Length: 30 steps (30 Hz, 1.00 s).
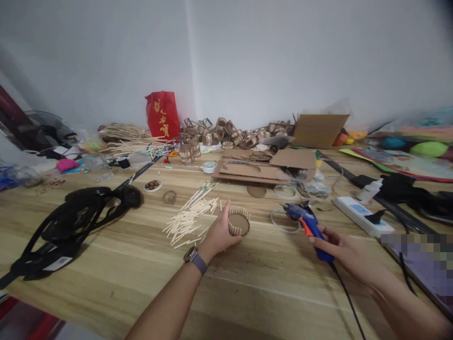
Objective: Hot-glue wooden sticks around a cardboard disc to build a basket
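Note:
My left hand (220,233), with a watch on its wrist, is closed on the side of a small round cardboard basket (239,223). Short wooden sticks stand upright around part of the basket's rim. In my right hand (334,245) is a blue glue gun (311,229) with an orange trigger, its nozzle pointing to the left and away from me. A black cord runs from its handle toward the front edge. Beside my left hand lies a loose pile of thin wooden sticks (189,218). The fingertips of my left hand are partly hidden.
Cardboard sheets (247,172) lie behind the basket. Finished little stick baskets (226,134) are heaped by the wall near a red bag (163,115). A white power strip (363,216) sits at the right, a black strapped headgear (71,222) at the left, and a dish of brown beads (153,185) nearby.

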### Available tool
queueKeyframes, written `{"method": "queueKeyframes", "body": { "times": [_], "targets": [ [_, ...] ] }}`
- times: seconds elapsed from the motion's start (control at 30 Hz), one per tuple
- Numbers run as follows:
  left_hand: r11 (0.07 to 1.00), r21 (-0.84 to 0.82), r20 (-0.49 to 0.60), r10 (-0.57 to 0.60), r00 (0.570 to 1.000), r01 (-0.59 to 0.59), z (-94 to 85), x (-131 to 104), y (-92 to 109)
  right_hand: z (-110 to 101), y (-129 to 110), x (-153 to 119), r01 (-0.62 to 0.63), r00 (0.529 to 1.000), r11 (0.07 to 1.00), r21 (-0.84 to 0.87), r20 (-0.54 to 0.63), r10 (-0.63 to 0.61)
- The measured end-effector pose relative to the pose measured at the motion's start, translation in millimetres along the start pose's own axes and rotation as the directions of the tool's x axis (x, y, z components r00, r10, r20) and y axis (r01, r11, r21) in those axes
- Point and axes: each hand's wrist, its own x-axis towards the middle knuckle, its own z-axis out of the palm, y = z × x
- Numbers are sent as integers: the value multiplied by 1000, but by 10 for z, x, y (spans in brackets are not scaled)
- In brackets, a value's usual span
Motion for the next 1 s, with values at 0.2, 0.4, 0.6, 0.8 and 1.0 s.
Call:
{"method": "queueKeyframes", "body": {
  "times": [0.2,0.4,0.6,0.8,1.0],
  "targets": [
    [1000,10,17,-10,1000,10,1,-5,0,473,-142,-186,-316,936,703,637,330,122],
    [999,23,29,29,999,-30,-4,-8,-59,678,78,-165,-216,955,939,268,260,146],
    [1000,12,56,19,998,-19,-24,0,-59,744,-27,-219,73,975,997,-27,211,-66],
    [1000,1,58,12,998,-12,-36,1,-53,765,-131,-259,151,969,985,-88,211,-130],
    [1000,-15,45,8,999,-7,-24,1,-70,801,-80,-257,197,957,979,-42,224,-183]
  ]
}}
